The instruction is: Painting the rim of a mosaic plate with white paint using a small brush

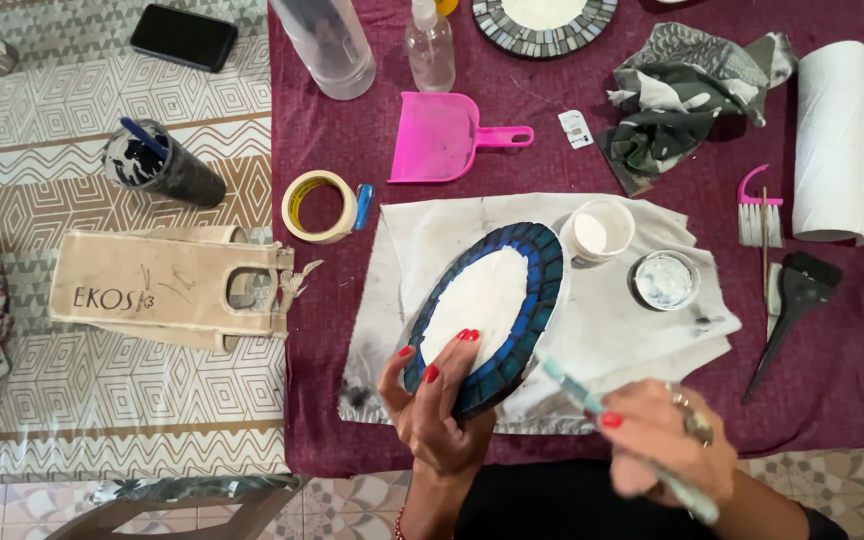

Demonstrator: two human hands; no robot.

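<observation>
My left hand [435, 405] grips the near edge of a round mosaic plate [489, 312] with a blue tile rim and a white centre, holding it tilted above a white cloth [642, 330]. My right hand [667, 440] holds a thin light-blue brush [574, 388] whose tip points at the plate's lower right rim. Just right of the plate stand a small white cup [598, 230] and a round tin of whitish paste [665, 280].
On the maroon tablecloth [852, 340] lie a pink dustpan [444, 136], masking tape roll [319, 206], spray bottle [430, 45], crumpled rag [687, 85], paper towel roll [834, 140], small pink brush [759, 212], black brush [797, 305], second mosaic [544, 22]. Left: canvas bag [167, 290], black paint cup [160, 162], phone [184, 37].
</observation>
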